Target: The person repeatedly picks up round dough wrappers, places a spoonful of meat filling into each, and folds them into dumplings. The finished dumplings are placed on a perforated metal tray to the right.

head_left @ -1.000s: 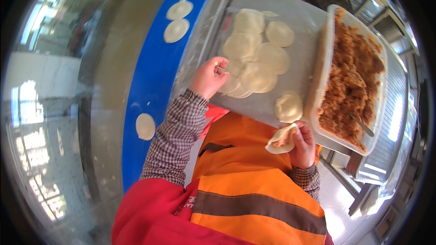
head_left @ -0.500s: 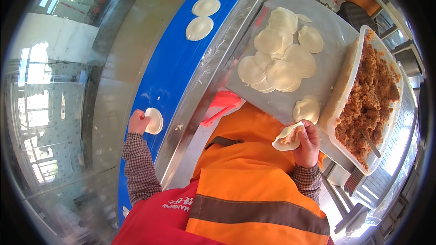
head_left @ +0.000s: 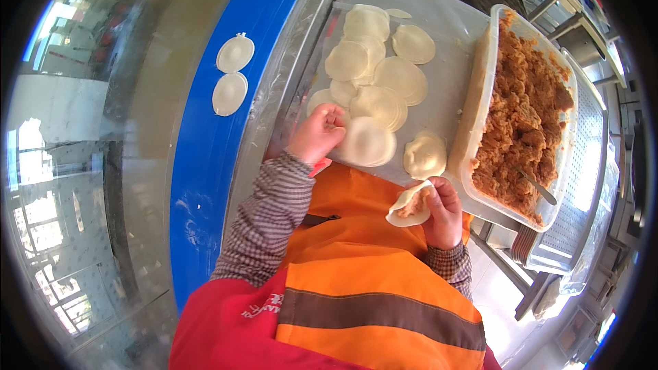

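My left hand [head_left: 317,135] is closed at the left edge of a round dough wrapper [head_left: 368,142], which is slightly blurred, over the near side of the metal tray [head_left: 445,92]. Several more pale dough wrappers [head_left: 399,79] lie overlapping on that tray. My right hand [head_left: 444,214] pinches a half-folded dough wrapper [head_left: 409,207] with meat filling showing inside, above my orange apron [head_left: 356,226]. A filled, closed dumpling [head_left: 425,155] sits on the tray just beyond this hand.
On the right stands a white plastic tub [head_left: 480,89] of reddish-brown filling [head_left: 524,116] with a metal spoon handle [head_left: 541,188] sticking out. Left runs a blue conveyor belt [head_left: 199,157] bearing two joined dough rounds [head_left: 231,93], beside a metal rail [head_left: 264,82].
My left hand has moved from the blue belt right to the tray, bringing the dough wrapper along. My right hand still holds the half-folded wrapper. The view has shifted right.
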A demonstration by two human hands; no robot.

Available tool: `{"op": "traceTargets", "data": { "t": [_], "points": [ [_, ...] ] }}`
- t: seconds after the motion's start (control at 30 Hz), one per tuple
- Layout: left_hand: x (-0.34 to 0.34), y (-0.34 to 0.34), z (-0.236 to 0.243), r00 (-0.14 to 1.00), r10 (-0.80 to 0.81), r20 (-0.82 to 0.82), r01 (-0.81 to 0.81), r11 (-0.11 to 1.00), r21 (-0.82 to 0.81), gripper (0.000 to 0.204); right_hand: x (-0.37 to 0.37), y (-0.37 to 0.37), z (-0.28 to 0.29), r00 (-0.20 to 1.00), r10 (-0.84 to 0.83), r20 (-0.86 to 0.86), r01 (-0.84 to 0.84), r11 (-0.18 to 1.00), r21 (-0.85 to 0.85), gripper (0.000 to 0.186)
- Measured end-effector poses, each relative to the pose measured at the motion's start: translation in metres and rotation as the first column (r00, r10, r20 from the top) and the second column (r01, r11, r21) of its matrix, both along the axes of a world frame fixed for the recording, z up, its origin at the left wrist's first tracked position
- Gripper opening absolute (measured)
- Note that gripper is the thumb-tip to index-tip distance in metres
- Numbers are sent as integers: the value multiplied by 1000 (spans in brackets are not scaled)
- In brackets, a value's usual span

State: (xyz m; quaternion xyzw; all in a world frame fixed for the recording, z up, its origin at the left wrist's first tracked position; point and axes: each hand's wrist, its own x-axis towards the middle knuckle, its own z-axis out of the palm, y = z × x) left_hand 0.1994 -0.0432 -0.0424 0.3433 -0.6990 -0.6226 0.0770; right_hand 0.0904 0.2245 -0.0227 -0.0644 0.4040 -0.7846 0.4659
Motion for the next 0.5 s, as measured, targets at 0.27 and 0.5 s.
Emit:
{"op": "traceTargets", "data": {
  "t": [0.27, 0.5],
  "points": [
    [58, -180, 45, 873, 444, 200, -204, 707, -677, 35, -1, 0, -3, 999, -35, -20, 37, 998, 60, 17],
    [112, -289, 5, 668, 288, 686, 237, 792, -563, 40, 0, -4, -10, 997, -56, 47, 52, 994, 95, 17]
  ]
}}
